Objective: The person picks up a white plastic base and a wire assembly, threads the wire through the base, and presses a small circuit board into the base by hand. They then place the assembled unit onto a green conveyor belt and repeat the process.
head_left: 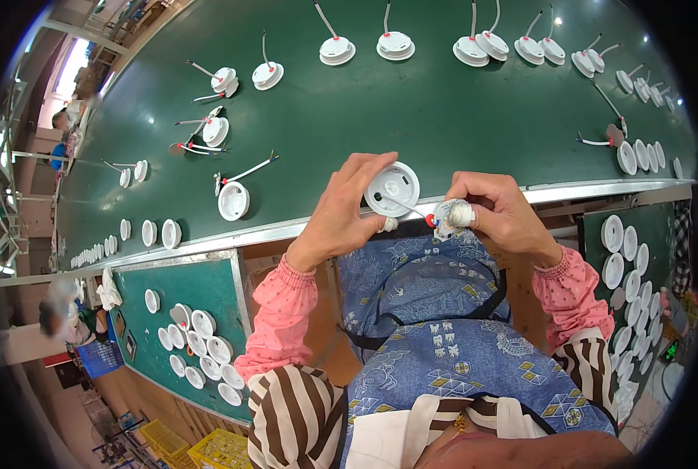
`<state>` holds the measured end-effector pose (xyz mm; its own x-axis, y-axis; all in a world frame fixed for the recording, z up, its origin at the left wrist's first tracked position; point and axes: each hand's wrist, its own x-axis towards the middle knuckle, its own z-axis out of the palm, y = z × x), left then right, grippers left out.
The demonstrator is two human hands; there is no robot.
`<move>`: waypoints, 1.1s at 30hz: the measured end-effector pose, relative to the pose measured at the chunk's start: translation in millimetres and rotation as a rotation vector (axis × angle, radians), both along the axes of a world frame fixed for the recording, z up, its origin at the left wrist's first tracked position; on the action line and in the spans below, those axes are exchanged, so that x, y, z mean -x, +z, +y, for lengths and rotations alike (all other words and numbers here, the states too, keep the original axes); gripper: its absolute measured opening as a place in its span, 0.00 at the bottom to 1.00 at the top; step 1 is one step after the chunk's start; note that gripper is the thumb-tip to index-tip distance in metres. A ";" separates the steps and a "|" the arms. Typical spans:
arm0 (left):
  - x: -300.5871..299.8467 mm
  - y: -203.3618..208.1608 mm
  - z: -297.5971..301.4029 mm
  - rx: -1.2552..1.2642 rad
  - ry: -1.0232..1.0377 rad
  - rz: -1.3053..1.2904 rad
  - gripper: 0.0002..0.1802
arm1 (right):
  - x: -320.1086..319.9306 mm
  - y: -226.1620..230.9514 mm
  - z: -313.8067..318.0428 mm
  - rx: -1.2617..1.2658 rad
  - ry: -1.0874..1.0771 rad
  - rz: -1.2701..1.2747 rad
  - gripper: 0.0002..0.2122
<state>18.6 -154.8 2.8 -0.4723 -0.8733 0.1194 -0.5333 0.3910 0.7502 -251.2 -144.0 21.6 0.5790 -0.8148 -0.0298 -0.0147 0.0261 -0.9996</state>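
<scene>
My left hand [339, 205] is closed on the rim of a white round lamp housing [403, 173], with its hollow inside facing me. A pale wire [408, 206] runs from inside the housing to a red connector [431, 220]. Beside it, my right hand [504, 209] pinches a small whitish disc [447, 217], perhaps a circuit board, to which the connector seems joined. White wrapping covers my right thumb tip and, it seems, my left thumb tip. Both hands are above the near edge of the green work surface.
The green table [310, 133] has a metal front edge [278, 232]. Another white housing [234, 202] with a wire lies left of my hands. Wired lamps [396, 45] line the far side. Side tables [138, 328] hold several housings [219, 349]; yellow crates [220, 451] stand lower left.
</scene>
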 end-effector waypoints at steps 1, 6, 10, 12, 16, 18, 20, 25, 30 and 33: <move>1.9 2.6 0.4 -0.004 -0.019 -0.005 0.46 | 0.3 -1.1 0.4 0.005 -0.012 0.011 0.04; 13.3 16.5 8.0 -0.025 -0.051 0.069 0.46 | -12.8 -3.8 2.7 0.118 -0.164 0.186 0.03; 21.5 22.6 20.1 -0.048 0.011 0.060 0.46 | -26.2 5.0 7.7 0.470 -0.418 0.322 0.03; 24.4 25.4 23.1 -0.070 0.010 0.078 0.45 | -27.0 5.7 10.2 0.530 -0.356 0.321 0.04; 34.1 30.2 28.6 -0.019 -0.034 0.118 0.44 | -30.3 4.1 14.7 0.589 -0.255 0.292 0.05; 35.9 29.8 30.0 0.001 -0.056 0.124 0.45 | -30.2 4.7 14.3 0.584 -0.239 0.324 0.05; 37.4 28.6 29.9 0.021 -0.084 0.130 0.45 | -27.7 3.1 14.2 0.602 -0.230 0.336 0.06; 41.1 25.5 34.6 0.014 -0.108 0.143 0.46 | -24.5 11.8 15.5 0.616 -0.186 0.447 0.07; 45.0 21.7 36.9 0.037 -0.100 0.167 0.45 | -24.2 9.2 16.1 0.651 -0.109 0.439 0.07; 47.7 18.9 36.3 0.060 -0.085 0.171 0.45 | -27.3 7.6 17.7 0.690 -0.198 0.416 0.06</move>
<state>-29.1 -118.5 21.6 -0.5123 -0.8202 0.2545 -0.3635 0.4756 0.8010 -224.0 -126.3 29.1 0.4748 -0.8142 0.3342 -0.4465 -0.5501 -0.7057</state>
